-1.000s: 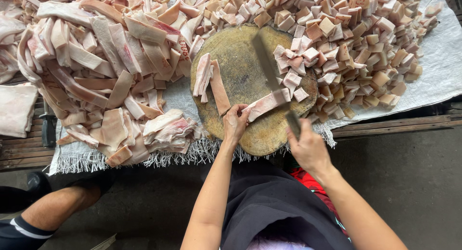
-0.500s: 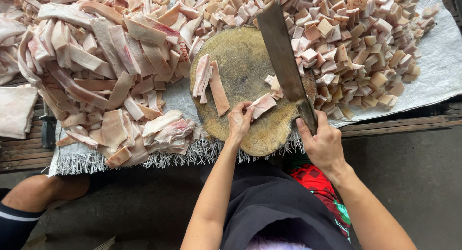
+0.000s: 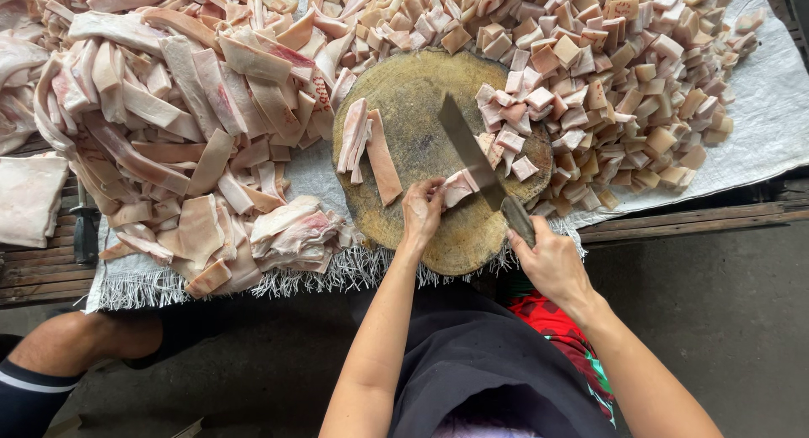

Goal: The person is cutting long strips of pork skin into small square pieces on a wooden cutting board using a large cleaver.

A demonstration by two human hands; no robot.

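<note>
Chopping step in hand, by the look of it: the left hand pins a short strip of pork skin on the round wooden block, fingers curled and pressed down on its near end. Right hand is wrapped tight round the handle of a cleaver — blade down on the strip, just beside the left fingertips. Three more uncut strips lie on the block's left part, apart from the blade. Cut cubes heap up on the block's right edge and over the white cloth; a big pile of long strips sits left of the block. Next cut likely calls for the left fingers to back off along the strip, keeping clear of the edge — the gap looks slim.
</note>
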